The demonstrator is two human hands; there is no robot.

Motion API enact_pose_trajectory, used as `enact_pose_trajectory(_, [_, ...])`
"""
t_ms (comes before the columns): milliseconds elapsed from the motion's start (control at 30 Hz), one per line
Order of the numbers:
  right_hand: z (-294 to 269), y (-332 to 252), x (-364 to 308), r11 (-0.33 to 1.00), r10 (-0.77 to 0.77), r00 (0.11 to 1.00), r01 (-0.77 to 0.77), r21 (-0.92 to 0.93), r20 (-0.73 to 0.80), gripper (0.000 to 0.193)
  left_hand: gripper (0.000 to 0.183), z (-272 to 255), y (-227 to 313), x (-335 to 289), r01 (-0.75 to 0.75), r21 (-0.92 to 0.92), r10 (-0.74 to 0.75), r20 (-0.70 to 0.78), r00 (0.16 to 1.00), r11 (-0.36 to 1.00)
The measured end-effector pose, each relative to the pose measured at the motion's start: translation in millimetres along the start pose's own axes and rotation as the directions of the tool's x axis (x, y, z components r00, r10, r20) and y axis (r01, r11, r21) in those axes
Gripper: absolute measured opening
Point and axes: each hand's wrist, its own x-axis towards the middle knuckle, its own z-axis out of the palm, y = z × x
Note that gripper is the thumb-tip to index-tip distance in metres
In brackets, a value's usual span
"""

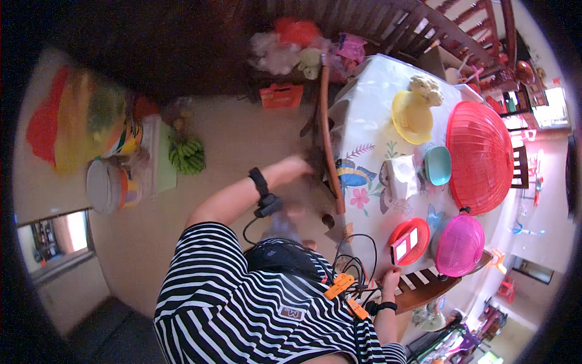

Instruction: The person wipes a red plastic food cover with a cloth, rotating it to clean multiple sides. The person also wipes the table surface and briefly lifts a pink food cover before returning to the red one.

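flowery white tablecloth (376, 79) spreads at right in the head view, beside a pale floor (227, 142). the left hand (296, 168), blurred, is near a curved wooden chair back (325, 121); whether it grips, i cannot tell. the right hand (391, 280) is just beside a red plate (398, 230) on the cloth, its grip also unclear.

This looks like a home, most likely its dining area: a surface (367, 130) spread with a flower-and-butterfly cloth carries a yellow dish (405, 124), a teal dish (438, 165) and dome-shaped red (479, 158) and pink (459, 246) covers, with a curved wooden chair back (328, 133) beside it. Green bananas (187, 155) near a pale bucket (100, 187), and garments (451, 343) gathered beyond the far side, also look domestic.
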Motion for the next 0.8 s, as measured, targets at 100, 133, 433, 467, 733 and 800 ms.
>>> enact_pose_trajectory(100, [3, 30, 9, 0.995, -0.040, 0.999, 0.041, 0.095, -0.011, 0.014, 0.026, 13, 6, -12, -0.189, -0.019, 0.190, 0.047, 0.981, 0.982])
enact_pose_trajectory(133, [2, 28, 9, 0.988, -0.020, 1.000, 0.018, 0.156, 0.008, 0.014, 0.023, 15, 5, 0, 0.013, -0.415, 0.016, 0.067, 0.998, 0.910])
enact_pose_trajectory(433, [2, 55, 39, 0.997, -0.008, 1.000, 0.006, 0.074, 0.025, 0.020, 0.029, -85, 33, 108, -0.397, -0.519, 0.044, -0.566, 0.823, 0.757])
enact_pose_trajectory(467, [4, 73, 46, 0.992, 0.006, 1.000, -0.010, 0.127, 0.030, 0.022, 0.030, -84, 42, 109, -0.323, -0.376, 0.042, -0.594, 0.804, 0.868])
enact_pose_trajectory(733, [9, 44, 33, 0.999, 0.014, 0.999, -0.015, -0.042, -0.036, 0.021, 0.034, -6, 75, -44, -0.013, -0.142, 0.018, 0.033, 0.999, 0.990])
enact_pose_trajectory(800, [4, 19, 16, 0.999, -0.039, 0.999, 0.039, -0.023, -0.035, 0.020, 0.033, 20, 75, -54, 0.062, -0.143, -0.043, 0.128, 0.991, 0.988])
